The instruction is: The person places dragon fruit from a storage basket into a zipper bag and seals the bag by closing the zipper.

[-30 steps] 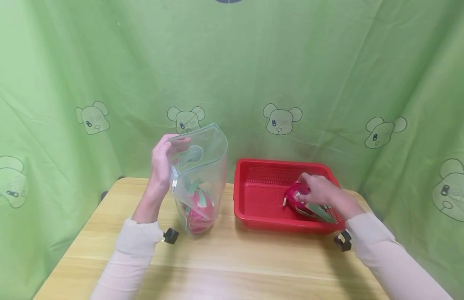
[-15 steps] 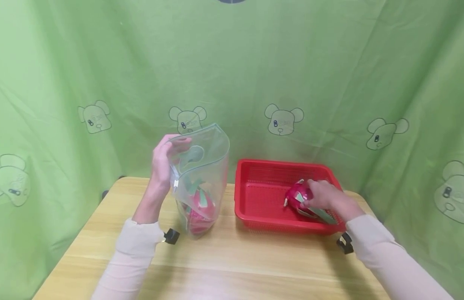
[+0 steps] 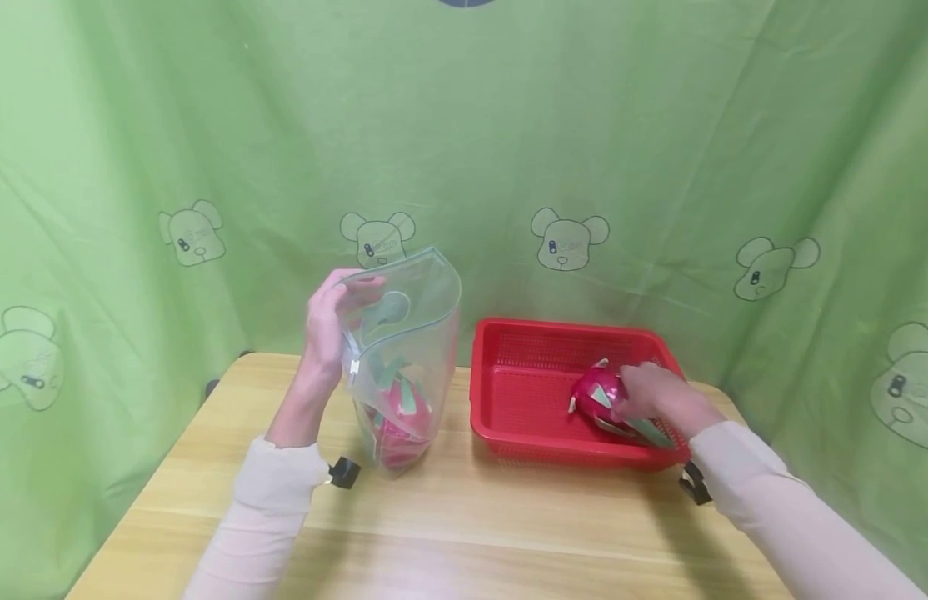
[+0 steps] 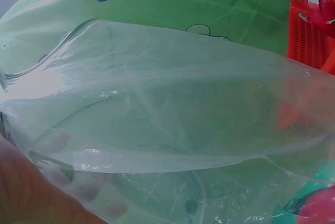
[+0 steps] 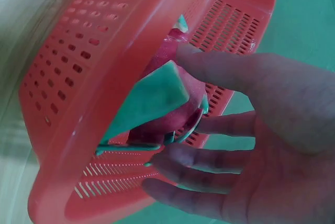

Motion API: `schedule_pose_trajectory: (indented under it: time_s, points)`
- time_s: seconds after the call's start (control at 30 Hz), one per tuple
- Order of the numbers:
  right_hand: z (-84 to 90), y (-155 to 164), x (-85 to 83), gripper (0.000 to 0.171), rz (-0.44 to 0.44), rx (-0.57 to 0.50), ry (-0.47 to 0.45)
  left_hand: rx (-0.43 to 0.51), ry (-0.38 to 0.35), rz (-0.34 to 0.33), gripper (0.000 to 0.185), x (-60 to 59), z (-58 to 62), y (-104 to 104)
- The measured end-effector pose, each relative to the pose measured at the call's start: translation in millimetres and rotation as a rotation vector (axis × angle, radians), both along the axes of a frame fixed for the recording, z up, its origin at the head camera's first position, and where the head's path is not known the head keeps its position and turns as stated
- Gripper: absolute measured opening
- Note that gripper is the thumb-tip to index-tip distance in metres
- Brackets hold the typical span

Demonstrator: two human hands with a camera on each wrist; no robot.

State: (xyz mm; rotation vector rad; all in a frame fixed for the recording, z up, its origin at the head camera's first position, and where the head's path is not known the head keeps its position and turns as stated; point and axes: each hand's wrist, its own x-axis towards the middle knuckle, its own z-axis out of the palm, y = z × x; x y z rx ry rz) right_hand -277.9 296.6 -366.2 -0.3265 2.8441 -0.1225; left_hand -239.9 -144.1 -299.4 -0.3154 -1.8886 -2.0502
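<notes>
Since the earlier frames the right hand (image 3: pixel 654 392) has shifted slightly toward the basket's near right corner and settled lower on the fruit; the left hand (image 3: pixel 325 321) and bag are unchanged. The right hand's fingers curl round a pink dragon fruit with green scales (image 3: pixel 599 395), which lies inside the red perforated plastic basket (image 3: pixel 520 392). The left hand pinches the rim of an upright transparent zip-top plastic bag (image 3: pixel 404 350), mouth open. Below that pinch, one dragon fruit in the bag (image 3: pixel 395 425) already rests at the bottom. Judged progress: one fruit bagged; the gripped fruit remains in the basket on the wooden table (image 3: pixel 449 533).
</notes>
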Motion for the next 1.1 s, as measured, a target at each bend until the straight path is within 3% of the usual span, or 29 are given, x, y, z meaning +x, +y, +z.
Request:
schedule_pose_trajectory:
  time_s: [0.07, 0.17, 0.3, 0.57, 0.73, 0.8, 1.0, 1.1]
  points:
    - [1.5, -0.4, 1.3, 0.066, -0.02, 0.012, -0.024, -0.004, 0.0, 0.0, 0.041, 0.0, 0.1, 0.2]
    - [2.2, -1.1, 2.5, 0.071, -0.031, 0.004, -0.025, -0.012, -0.004, 0.0, 0.042, -0.1, -0.1, 0.2]
    - [1.1, -1.5, 1.9, 0.063, -0.042, -0.008, -0.012, -0.015, -0.01, 0.003, 0.042, 0.6, -0.3, 0.5]
    - [-0.6, 0.6, -1.8, 0.043, -0.058, 0.017, -0.083, -0.019, -0.013, 0.004, 0.042, -1.0, -0.8, 1.9]
    - [-2.0, -1.7, -6.0, 0.047, -0.052, -0.001, -0.116, -0.016, -0.013, 0.006, 0.043, -0.3, -0.3, 1.9]
    - [-3.7, -3.2, -8.7, 0.054, -0.065, -0.005, -0.128, -0.012, -0.013, 0.003, 0.043, 0.0, -0.1, 1.7]
    - [-12.8, -3.3, -12.4, 0.102, -0.205, -0.043, -0.189, -0.012, -0.017, -0.004, 0.042, 0.2, 0.1, 1.6]
    - [-18.8, -3.1, -13.0, 0.105, -0.224, -0.054, -0.172, -0.01, -0.012, -0.006, 0.042, 0.0, 0.1, 1.5]
